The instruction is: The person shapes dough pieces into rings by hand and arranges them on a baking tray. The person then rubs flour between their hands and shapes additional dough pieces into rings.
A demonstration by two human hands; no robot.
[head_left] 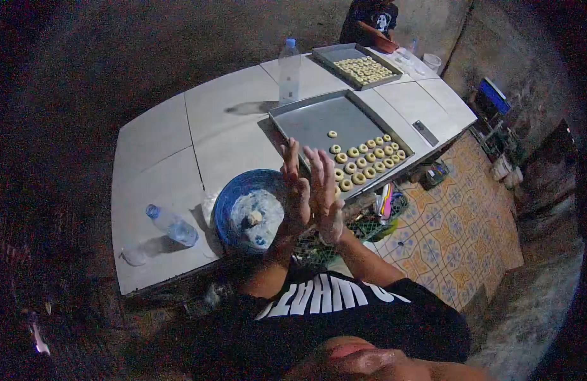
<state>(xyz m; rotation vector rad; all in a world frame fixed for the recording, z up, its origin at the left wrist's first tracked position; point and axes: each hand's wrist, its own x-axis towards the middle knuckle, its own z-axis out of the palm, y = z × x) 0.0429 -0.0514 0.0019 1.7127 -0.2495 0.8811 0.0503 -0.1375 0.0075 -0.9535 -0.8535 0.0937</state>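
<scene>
Dough sits in a blue bowl, on white flour, just to the left of the left hand. The left hand and the right hand are up, flat and side by side, fingers long and pointing away from the body. The gap between the palms is narrow. I cannot tell if they touch, or if a bit of dough is hidden there.

Sticky dough could cling to the palms if they have too little flour. Pressing too hard could squash a bit into a bad shape. The left arm is close to the bowl and might knock it. The rings are just past the right hand, so a low swing could smear them.

The dough looks like a round lump, so I see no long way or front. The rings lie flat, holes up. Their tray runs longest from far left of the hands to near right.
</scene>
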